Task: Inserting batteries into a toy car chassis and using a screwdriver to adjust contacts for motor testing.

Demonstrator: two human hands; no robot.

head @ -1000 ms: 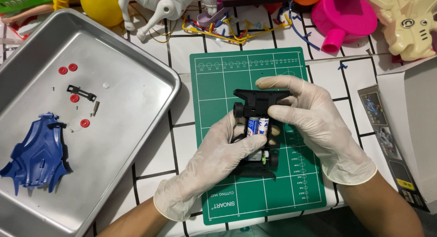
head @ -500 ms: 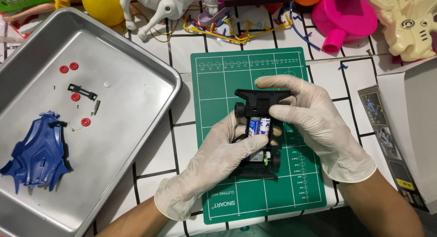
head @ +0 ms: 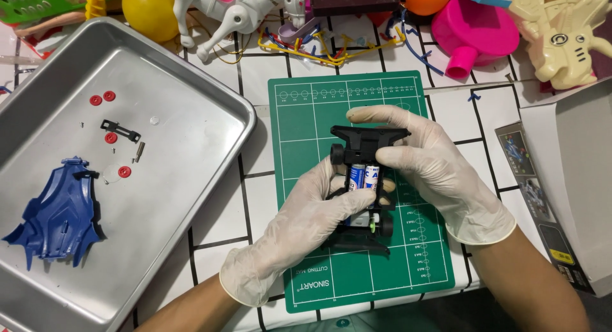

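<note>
Two gloved hands grip a black toy car chassis over the green cutting mat: the left hand grasps its side from seven o'clock, the right hand pinches the front end from three o'clock. At nine o'clock a metal tray holds a blue car shell and red discs; plastic toys crowd twelve o'clock

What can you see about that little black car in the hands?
The car is a small black plastic chassis with no body shell. Two batteries with blue-and-white wraps lie side by side in its middle. Small black wheels show at its corners, and a bumper bar spans the far end. It is held over the green mat. The left hand and right hand, both in white gloves, grip it.
</note>
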